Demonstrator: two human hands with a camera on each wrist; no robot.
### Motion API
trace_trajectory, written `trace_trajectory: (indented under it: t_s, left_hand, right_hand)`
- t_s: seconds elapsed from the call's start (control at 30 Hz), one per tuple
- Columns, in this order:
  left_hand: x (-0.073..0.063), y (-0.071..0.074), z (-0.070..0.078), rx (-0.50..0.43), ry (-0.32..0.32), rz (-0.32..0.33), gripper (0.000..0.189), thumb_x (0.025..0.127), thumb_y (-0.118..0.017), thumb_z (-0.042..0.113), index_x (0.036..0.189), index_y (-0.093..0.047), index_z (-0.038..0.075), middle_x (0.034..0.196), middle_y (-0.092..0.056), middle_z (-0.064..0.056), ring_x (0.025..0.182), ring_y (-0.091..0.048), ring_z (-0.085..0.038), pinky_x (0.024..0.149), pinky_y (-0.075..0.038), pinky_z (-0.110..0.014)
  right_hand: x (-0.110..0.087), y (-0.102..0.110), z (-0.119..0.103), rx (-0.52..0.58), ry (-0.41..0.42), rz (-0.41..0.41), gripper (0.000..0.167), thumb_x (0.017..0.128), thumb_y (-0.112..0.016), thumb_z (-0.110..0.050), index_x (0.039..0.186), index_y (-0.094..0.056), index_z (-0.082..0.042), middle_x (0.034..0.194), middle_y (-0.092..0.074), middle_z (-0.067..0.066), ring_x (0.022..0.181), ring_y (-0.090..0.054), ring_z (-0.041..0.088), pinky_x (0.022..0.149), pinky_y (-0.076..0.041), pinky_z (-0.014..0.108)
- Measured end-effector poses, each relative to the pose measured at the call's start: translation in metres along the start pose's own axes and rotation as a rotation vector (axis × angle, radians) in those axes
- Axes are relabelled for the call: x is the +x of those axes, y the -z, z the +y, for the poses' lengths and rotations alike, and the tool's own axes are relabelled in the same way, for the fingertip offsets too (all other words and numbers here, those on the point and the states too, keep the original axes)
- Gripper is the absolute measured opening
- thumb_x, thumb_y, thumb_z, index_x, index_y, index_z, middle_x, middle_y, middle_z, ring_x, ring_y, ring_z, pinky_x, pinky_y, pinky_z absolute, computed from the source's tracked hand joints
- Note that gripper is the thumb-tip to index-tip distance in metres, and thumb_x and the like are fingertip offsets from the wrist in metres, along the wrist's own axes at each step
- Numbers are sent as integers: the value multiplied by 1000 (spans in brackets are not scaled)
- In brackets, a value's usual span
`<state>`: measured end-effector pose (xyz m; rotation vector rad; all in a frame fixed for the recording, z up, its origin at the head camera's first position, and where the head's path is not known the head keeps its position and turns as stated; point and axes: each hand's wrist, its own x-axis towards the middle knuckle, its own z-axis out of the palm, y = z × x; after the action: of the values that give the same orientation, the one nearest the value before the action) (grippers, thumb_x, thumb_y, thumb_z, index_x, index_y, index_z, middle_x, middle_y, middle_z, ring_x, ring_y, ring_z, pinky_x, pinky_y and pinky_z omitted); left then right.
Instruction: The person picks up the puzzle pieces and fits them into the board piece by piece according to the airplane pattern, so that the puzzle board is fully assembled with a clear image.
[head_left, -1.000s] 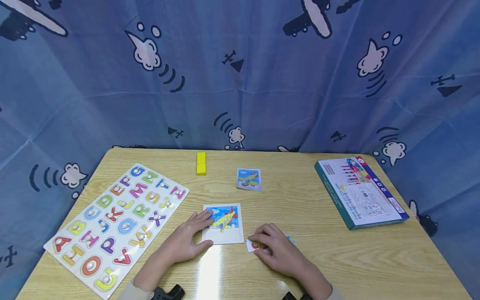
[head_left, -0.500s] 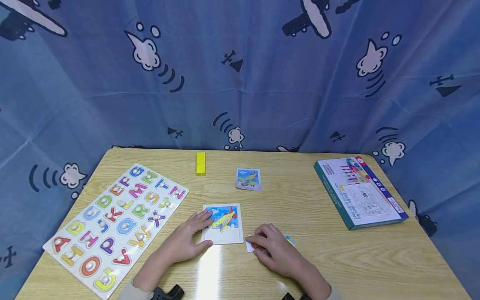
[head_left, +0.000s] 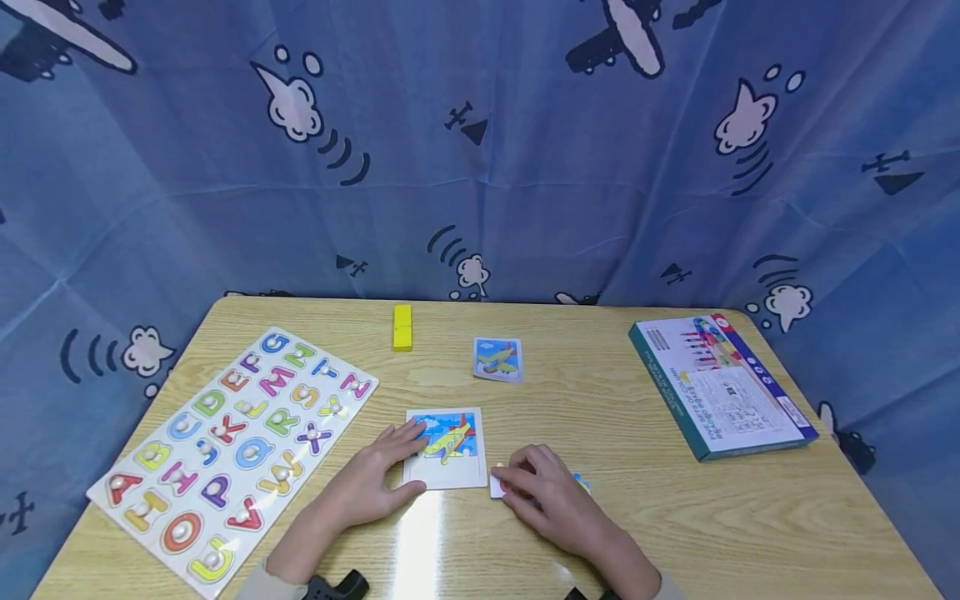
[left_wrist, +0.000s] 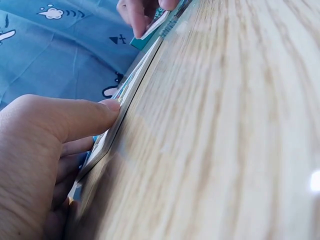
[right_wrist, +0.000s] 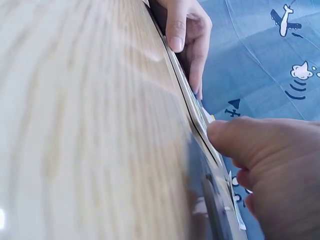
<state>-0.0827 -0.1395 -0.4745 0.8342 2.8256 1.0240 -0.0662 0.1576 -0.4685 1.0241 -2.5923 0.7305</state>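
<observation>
My left hand (head_left: pixel 377 473) rests on the left side of a small white-framed jigsaw puzzle (head_left: pixel 459 478), fingers stretched over its picture of a yellow plane on blue sky. The thumb lies at the frame's near edge, as the left wrist view also shows. The lower part of the frame is bare white. Just right of the frame, my right hand (head_left: pixel 557 502) pinches a puzzle piece (head_left: pixel 497 486) between thumb and fingers; only its white and red end shows, and the hand covers the rest. Bluish pieces (head_left: pixel 582 482) peek out behind that hand.
A matching plane picture card (head_left: pixel 498 358) lies beyond the puzzle. Two yellow blocks (head_left: pixel 402 327) sit farther back. An alphabet peg board (head_left: pixel 240 433) slants across the left, and a flat green-sided box (head_left: pixel 723 387) lies on the right. A blue curtain (head_left: pixel 480 167) hangs behind the table.
The right hand's fingers have shifted slightly on the piece, whose visible end has turned and now shows a small tab at its top. The left hand and puzzle frame stay in place.
</observation>
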Motion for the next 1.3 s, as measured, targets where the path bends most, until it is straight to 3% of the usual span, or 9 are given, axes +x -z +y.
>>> trace_trajectory:
  t_s: [0.37,0.57,1.0,1.3]
  left_hand:
    - [0,0,-1,10,-9,11,60,84,-69,37,134,-55,8,147,-43,-5,139,-35,-26,116,-29,-47]
    - [0,-1,-2,5,-10,1,60,85,-67,40,135,-54,9,148,-42,-4,139,-35,-27,115,-30,-49]
    - [-1,-1,-2,7,-12,-1,65,87,-62,50,136,-52,9,149,-41,-4,139,-34,-29,113,-31,-53]
    - [0,0,-1,18,-23,6,62,88,-61,46,135,-52,7,148,-41,-5,139,-34,-27,115,-29,-49]
  right_hand:
    - [21,-8,-11,-34,89,-34,26,86,-70,-20,112,-71,-20,104,-55,-8,96,-48,7,77,-48,23]
    - [36,-20,-19,6,139,-19,25,86,-69,-19,111,-71,-17,103,-56,-5,95,-50,10,79,-49,24]
    - [62,-41,-33,3,140,-96,24,92,-62,-23,114,-70,-17,105,-57,-5,100,-51,10,85,-47,25]
    - [69,-47,-36,-34,153,-112,25,92,-62,-26,114,-71,-18,103,-56,-5,96,-50,9,87,-45,26]
